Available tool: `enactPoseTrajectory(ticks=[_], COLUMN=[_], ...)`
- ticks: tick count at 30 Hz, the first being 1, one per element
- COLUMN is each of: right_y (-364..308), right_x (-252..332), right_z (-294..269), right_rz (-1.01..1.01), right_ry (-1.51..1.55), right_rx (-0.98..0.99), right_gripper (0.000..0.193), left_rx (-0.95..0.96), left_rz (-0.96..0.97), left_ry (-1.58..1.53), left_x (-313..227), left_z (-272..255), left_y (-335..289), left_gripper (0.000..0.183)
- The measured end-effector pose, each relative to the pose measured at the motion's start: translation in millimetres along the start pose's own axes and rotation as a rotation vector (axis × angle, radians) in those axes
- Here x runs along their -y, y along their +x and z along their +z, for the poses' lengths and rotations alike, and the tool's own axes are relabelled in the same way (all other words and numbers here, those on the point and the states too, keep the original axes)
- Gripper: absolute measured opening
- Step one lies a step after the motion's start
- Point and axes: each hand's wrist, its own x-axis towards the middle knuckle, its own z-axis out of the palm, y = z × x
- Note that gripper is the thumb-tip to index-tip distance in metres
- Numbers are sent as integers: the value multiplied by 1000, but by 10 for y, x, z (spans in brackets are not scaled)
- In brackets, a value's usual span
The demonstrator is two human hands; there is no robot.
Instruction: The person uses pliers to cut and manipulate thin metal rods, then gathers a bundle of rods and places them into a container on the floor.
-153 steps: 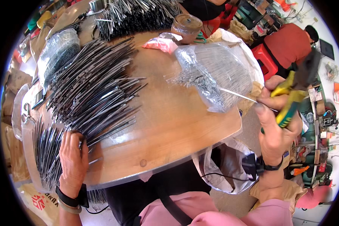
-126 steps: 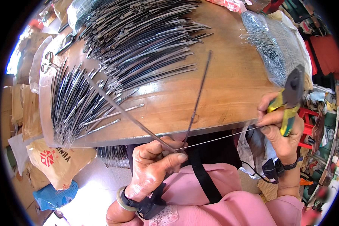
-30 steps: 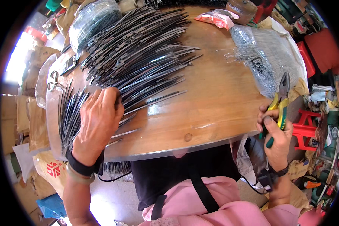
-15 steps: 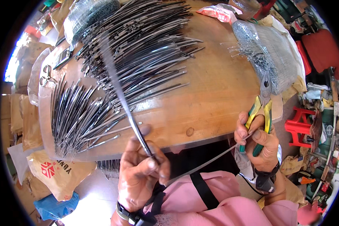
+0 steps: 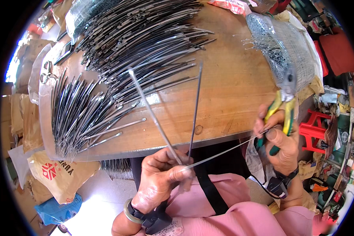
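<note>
Close to the table's near edge, my left hand is closed on narrow metal strips. One strip rises from it toward the upper left, blurred at places. Another, darker strip stands up from the same fingers. A thin strip spans the gap to my right hand, where thumb and forefinger pinch its far end. That hand also holds pliers with green and yellow handles, their jaws pointing up and away. The pliers' jaws touch no strip that I can see.
On the wooden table lie a large pile of dark metal strips and a smaller fan. Scissors rest at the left. A plastic bag of thin wires lies far right. A red stool stands beyond.
My left hand has moved right and turned, and its strips now spread into two upright ones. My right hand and the pliers have shifted slightly right. The thin strip still joins both hands.
</note>
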Motion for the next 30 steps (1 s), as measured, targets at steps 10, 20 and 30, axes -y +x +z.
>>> enactPoseTrajectory(ticks=[10,20,30], right_y=[195,414,326], right_x=[238,-8,-17], right_z=[124,366,472], right_rz=[-421,-661,-687], right_ry=[-1053,-1291,-1275], right_rx=[313,623,585], right_gripper=[22,30,31], left_rx=[-89,-43,186], left_rz=[62,-22,-35], left_ry=[599,690,724], left_x=[-3,-24,-482], left_z=[33,-48,-147], left_y=[34,-49,169], left_gripper=[13,9,30])
